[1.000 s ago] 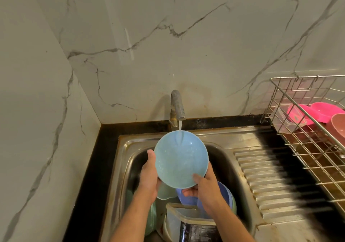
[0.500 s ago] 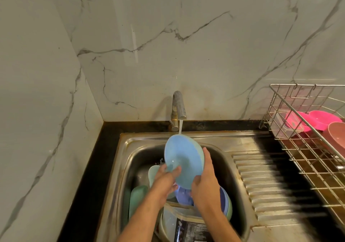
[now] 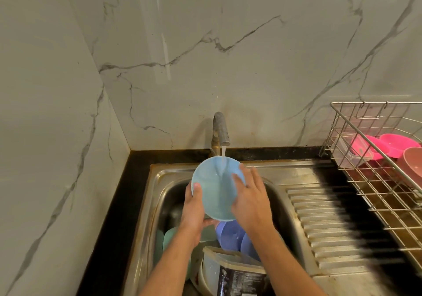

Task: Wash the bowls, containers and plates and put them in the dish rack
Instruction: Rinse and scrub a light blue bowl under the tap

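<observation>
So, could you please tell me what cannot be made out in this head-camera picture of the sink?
- Light blue round plastic bowl: part hidden under the right hand and left hand.
- Purple plastic bowls in the steel sink: count hidden by the arms.
- Clear plastic container: label print too small, cut off by the bottom edge.
- Wire dish rack: cut off by the right edge.

the plate [image 3: 214, 193] i hold is light blue. under it sit purple bowls [image 3: 230, 236] and a pale green plate [image 3: 170, 238]. the wall [image 3: 228, 55] is white with grey wavy lines. the bench [image 3: 137, 163] is black. the sink [image 3: 296, 174] is shiny silver. my rack [image 3: 374, 181] holds bright pink bowls [image 3: 397, 143].
</observation>
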